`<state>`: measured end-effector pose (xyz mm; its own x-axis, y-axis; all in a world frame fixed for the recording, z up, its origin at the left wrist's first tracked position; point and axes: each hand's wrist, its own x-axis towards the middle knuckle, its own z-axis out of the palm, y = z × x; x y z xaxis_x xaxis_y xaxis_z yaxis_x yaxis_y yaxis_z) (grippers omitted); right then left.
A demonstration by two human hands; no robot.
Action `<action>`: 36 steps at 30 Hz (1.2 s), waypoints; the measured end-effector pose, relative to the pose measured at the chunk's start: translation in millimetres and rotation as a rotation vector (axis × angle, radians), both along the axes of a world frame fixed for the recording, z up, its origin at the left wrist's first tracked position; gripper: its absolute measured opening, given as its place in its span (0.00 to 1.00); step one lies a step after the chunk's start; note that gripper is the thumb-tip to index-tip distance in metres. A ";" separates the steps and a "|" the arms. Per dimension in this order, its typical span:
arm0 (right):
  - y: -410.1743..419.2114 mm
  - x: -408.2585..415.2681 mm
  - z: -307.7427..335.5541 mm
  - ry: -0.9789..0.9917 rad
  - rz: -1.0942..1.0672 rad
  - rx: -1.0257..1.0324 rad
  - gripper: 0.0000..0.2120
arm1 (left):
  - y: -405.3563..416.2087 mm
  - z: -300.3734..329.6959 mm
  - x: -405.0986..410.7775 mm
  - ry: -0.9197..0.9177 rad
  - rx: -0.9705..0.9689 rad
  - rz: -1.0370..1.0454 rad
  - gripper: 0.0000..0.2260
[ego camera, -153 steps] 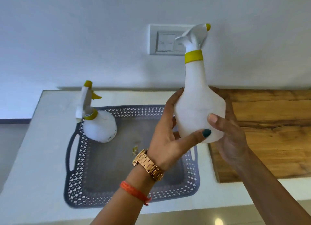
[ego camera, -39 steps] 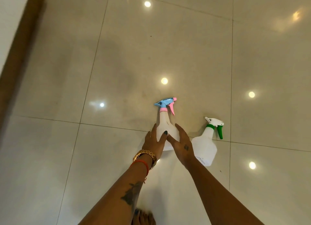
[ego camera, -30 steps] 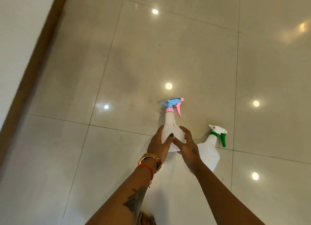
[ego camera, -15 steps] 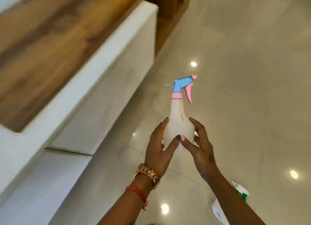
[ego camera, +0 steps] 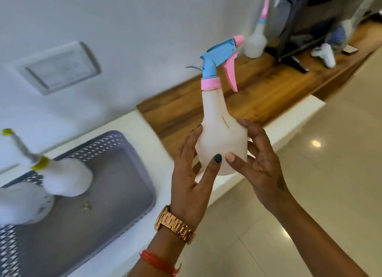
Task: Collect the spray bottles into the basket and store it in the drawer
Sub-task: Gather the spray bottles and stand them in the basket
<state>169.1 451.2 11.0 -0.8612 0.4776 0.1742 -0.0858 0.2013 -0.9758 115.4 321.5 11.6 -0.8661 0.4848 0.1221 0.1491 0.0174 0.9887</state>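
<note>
I hold a white spray bottle with a blue and pink trigger head (ego camera: 222, 136) upright in the air, in front of the counter edge. My left hand (ego camera: 191, 177) grips its left side and my right hand (ego camera: 260, 165) its right side. To the left, a grey perforated basket (ego camera: 128, 152) sits on the white counter. Two white bottles stand in it: one with a yellow collar (ego camera: 66, 179) and another (ego camera: 22, 204) at the frame's left edge, blurred.
A wooden counter top (ego camera: 258, 94) runs to the right, carrying another pink-tipped bottle (ego camera: 256, 40), a white sprayer (ego camera: 324, 54) lying down and a dark screen on a stand (ego camera: 297, 24). A switch plate (ego camera: 60, 67) is on the wall. Glossy floor tiles lie at lower right.
I lifted the blue-and-pink bottle off the floor with both hands and turned toward the counter. The basket with two bottles has come into view; the green-headed bottle is out of view.
</note>
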 end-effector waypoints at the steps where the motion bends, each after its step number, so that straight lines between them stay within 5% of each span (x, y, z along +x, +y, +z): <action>1: -8.4 -11.1 4.3 0.009 0.035 0.010 0.28 | -9.9 3.7 -7.4 -0.009 0.012 0.022 0.24; 8: -69.1 -79.4 7.9 0.057 0.329 -0.013 0.28 | -82.8 -0.1 -57.2 -0.138 0.145 0.093 0.34; 16: -108.8 -130.8 -14.9 -0.052 0.553 -0.090 0.25 | -136.8 -34.1 -80.3 -0.056 0.032 0.299 0.32; 25: -154.7 -176.8 -29.6 -0.143 0.397 0.529 0.28 | -154.1 -79.8 -101.5 0.108 -0.140 0.597 0.34; 29: -161.7 -196.8 -39.2 -0.123 0.365 0.639 0.28 | -147.2 -96.7 -112.1 0.189 -0.236 0.667 0.35; 36: -159.6 -224.9 -56.2 -0.186 0.461 0.697 0.25 | -140.1 -112.3 -123.9 0.064 -0.314 0.638 0.32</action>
<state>-55.8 291.5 -45.2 -0.9867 -0.0913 0.1342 -0.1572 0.7446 -0.6487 -8.5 181.3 -100.6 -0.9884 -0.0935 0.1194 0.0720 0.4034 0.9122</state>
